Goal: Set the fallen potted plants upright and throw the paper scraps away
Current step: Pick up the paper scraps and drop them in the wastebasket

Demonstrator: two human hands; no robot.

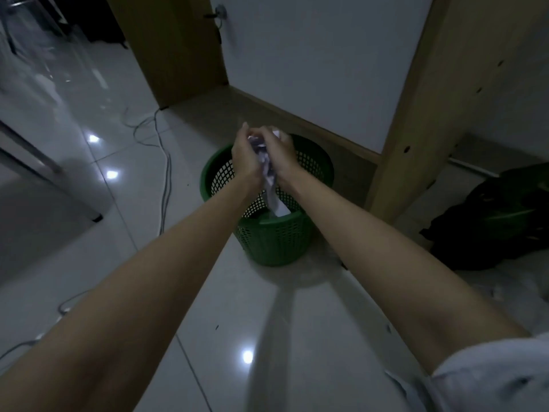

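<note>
Forearms outstretched, our left hand [245, 157] and right hand [282, 156] close fingers around paper scraps [267, 171] above the green bin [267, 233]; we should release over its centre.

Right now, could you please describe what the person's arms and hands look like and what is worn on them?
Both forearms are bare from wrist to past the elbow, with no watch, bracelet, ring or glove visible on the left hand or the right hand. The only clothing in view is a light grey-white short sleeve at the right upper arm, loose and creased. The left arm's sleeve is out of frame.
</note>
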